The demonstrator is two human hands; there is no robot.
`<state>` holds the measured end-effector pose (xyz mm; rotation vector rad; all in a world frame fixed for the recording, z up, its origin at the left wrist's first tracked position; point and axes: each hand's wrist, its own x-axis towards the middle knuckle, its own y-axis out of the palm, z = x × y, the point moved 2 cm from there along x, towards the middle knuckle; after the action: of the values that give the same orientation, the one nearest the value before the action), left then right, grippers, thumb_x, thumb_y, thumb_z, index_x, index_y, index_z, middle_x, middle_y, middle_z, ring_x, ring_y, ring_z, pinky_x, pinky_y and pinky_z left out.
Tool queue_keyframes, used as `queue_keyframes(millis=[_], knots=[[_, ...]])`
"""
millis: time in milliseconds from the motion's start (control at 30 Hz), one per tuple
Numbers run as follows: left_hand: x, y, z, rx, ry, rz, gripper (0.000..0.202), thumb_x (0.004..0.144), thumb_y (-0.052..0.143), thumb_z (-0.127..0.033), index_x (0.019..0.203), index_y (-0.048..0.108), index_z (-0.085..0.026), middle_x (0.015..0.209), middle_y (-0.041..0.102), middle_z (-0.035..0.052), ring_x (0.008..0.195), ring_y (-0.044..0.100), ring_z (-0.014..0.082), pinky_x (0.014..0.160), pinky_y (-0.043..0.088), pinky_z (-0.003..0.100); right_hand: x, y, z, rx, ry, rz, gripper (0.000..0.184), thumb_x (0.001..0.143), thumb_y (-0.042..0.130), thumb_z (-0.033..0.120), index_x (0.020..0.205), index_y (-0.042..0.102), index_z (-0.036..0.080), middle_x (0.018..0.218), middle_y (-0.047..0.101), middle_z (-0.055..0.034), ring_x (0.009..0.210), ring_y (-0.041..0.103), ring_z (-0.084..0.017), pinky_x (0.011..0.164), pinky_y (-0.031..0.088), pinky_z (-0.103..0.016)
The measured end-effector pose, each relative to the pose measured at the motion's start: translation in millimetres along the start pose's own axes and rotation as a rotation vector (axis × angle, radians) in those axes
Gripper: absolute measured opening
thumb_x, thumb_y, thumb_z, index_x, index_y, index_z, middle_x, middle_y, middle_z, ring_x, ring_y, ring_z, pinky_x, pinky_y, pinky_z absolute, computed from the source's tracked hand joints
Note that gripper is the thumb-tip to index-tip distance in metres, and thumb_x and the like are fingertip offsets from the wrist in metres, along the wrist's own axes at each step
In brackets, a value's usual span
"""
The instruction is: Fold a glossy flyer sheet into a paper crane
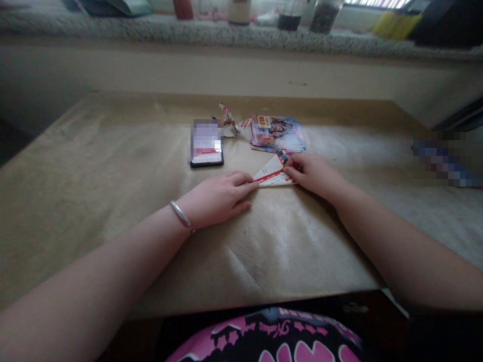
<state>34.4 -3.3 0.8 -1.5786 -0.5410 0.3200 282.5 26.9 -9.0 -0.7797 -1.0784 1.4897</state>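
A folded piece of printed paper, white with a red stripe, lies on the table in a pointed, triangular shape. My left hand, with a silver bangle at the wrist, rests palm down with fingers stretched out, fingertips touching the paper's left tip. At the paper's right end, my right hand pinches its edge between thumb and fingers. Just behind the paper sits a stack of colourful printed leaflets. A crumpled, folded paper shape with red print stands left of that stack.
A phone with a lit, blurred screen lies behind my left hand. The table has a tan, creased cover. Along the back runs a stone sill with jars and bottles. A blurred colourful item lies at the right.
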Motion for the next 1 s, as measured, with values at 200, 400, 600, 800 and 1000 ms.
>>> queue_keyframes(millis=[200,400,600,800,1000], knots=[[0,-0.8,-2,0.038,-0.003,0.009,0.045,0.097,0.047,-0.032,0.137,0.051,-0.013,0.132,0.056,0.0134,0.119,0.055,0.0249,0.103,0.047,0.037,0,0,1,-0.051,-0.053,-0.038,0.016,0.085,0.055,0.033,0.081,0.064,0.021,0.084,0.068,-0.0048,0.072,0.057,-0.018,0.064,0.038,-0.029],[-2,-6.4,2,0.014,0.018,0.043,0.047,0.096,0.049,-0.033,0.139,0.049,-0.014,0.139,0.054,0.0122,0.125,0.052,0.0239,0.107,0.045,0.036,1,0,1,-0.095,-0.130,-0.057,0.015,0.086,0.055,0.030,0.081,0.064,0.020,0.090,0.067,-0.0081,0.081,0.058,-0.022,0.071,0.042,-0.031],[-2,-8.7,2,0.025,0.019,0.053,0.047,0.096,0.049,-0.034,0.139,0.050,-0.014,0.138,0.055,0.0124,0.125,0.052,0.0235,0.108,0.044,0.036,0,-1,5,-0.154,-0.148,-0.083,0.014,0.087,0.056,0.029,0.082,0.066,0.020,0.091,0.066,-0.0092,0.083,0.058,-0.023,0.072,0.042,-0.033],[-2,-9.0,2,0.011,0.024,0.055,0.046,0.096,0.049,-0.034,0.138,0.050,-0.015,0.139,0.054,0.0122,0.124,0.053,0.0239,0.107,0.045,0.036,-9,-6,21,-0.339,-0.105,-0.162,0.019,0.089,0.053,0.032,0.089,0.067,0.018,0.095,0.067,-0.0134,0.086,0.056,-0.027,0.070,0.038,-0.036],[-2,-7.1,2,0.009,0.034,0.024,0.046,0.095,0.051,-0.032,0.138,0.050,-0.016,0.138,0.054,0.0119,0.124,0.053,0.0246,0.106,0.045,0.037,-19,-3,47,-0.415,-0.371,-0.199,0.031,0.095,0.043,0.037,0.101,0.067,0.018,0.101,0.068,-0.0121,0.097,0.053,-0.029,0.094,0.032,-0.042]])
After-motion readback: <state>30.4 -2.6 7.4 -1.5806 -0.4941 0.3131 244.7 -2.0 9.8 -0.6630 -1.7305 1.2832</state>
